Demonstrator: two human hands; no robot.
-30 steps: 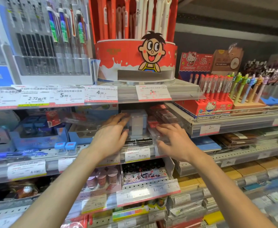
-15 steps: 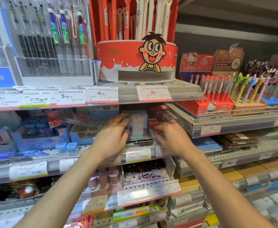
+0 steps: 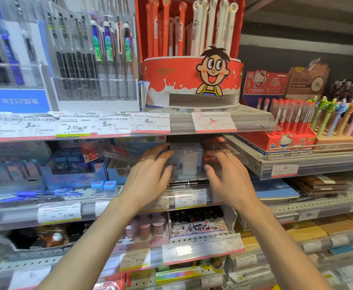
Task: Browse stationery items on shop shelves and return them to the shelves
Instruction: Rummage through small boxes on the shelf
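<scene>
A clear plastic box point(image 3: 189, 162) with a pale blue-grey item inside stands on the second shelf point(image 3: 296, 208), under the red cartoon pen display point(image 3: 192, 80). My left hand point(image 3: 148, 176) reaches in from the left, and its straight fingers touch the box's left side. On the other side my right hand point(image 3: 227, 176) hovers with its fingers spread and relaxed, in front of red packets point(image 3: 213, 143); it holds nothing. Both hands are slightly blurred.
A black pen point(image 3: 190, 182) lies in front of the box, behind the price tags point(image 3: 189, 200). Blue sharpener boxes point(image 3: 73, 164) sit to the left, and Hello Kitty pens point(image 3: 284, 126) on the raised shelf to the right. Lower shelves hold small jars point(image 3: 148, 228) and notebooks point(image 3: 321, 185).
My right hand has drawn back from the red packets and spread its fingers. My left hand stays against the box's left side. The view has shifted slightly.
</scene>
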